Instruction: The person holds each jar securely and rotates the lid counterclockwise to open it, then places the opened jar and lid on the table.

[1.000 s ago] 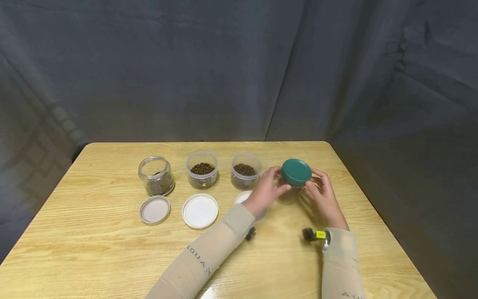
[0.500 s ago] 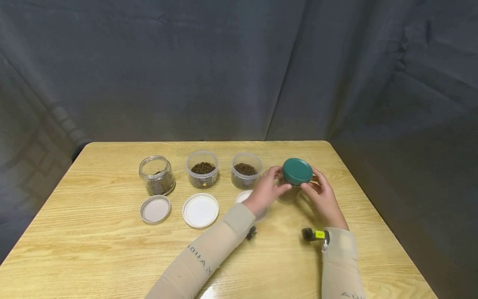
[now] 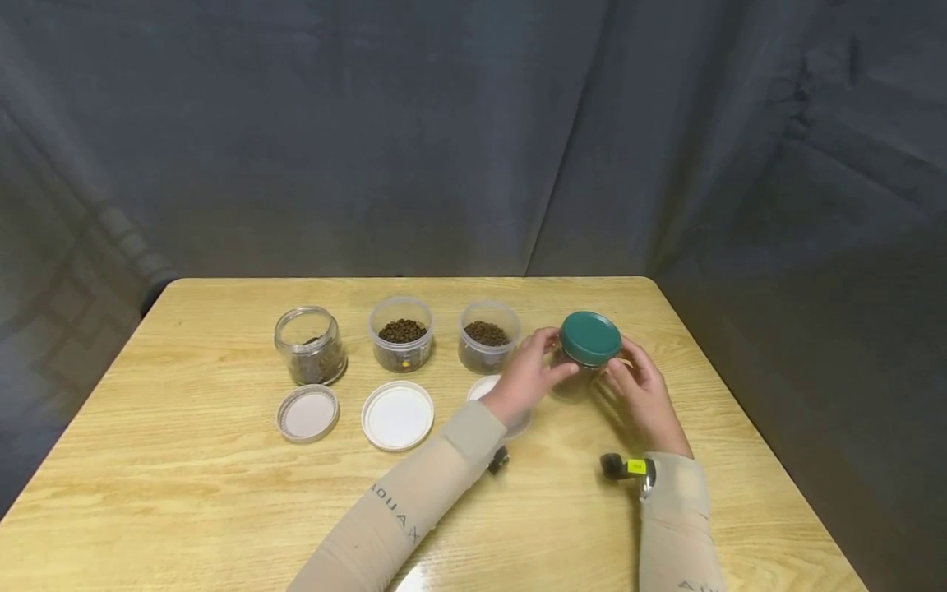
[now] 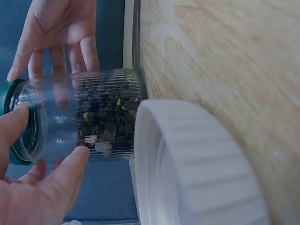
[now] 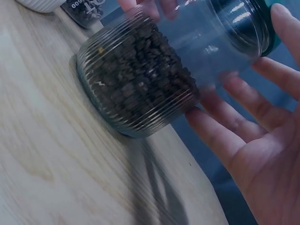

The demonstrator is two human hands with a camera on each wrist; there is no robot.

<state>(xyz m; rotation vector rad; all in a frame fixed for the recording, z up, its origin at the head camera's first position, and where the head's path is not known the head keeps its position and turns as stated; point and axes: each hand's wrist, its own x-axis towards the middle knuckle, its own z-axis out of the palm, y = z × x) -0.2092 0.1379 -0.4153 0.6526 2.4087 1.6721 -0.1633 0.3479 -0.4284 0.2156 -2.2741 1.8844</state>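
Note:
A clear ribbed jar (image 4: 108, 117) of dark pellets, about half full, stands at the right of the table with a green lid (image 3: 590, 337) on its mouth. From its left side my left hand (image 3: 524, 380) grips it, thumb near the lid's lower rim and fingers along the wall. My right hand (image 3: 645, 399) holds the other side. In the right wrist view its thumb presses the lid's edge, while the fingers touch the jar's wall. The pellets (image 5: 140, 70) lie in the lower part of the jar. Some fingertips are hidden behind it.
Left of the jar stand two plastic tubs (image 3: 402, 333) (image 3: 488, 337) of brown pellets and an open glass jar (image 3: 311, 345). In front lie a grey-white lid (image 3: 307, 413), a white lid (image 3: 398, 416) and another pale lid (image 3: 482, 387), partly under my left arm. Dark curtains surround the table.
Both hands stay around the green-lidded jar. My right thumb slides a little along the lid's rim and back, and the lid shifts very slightly. The other containers have not moved.

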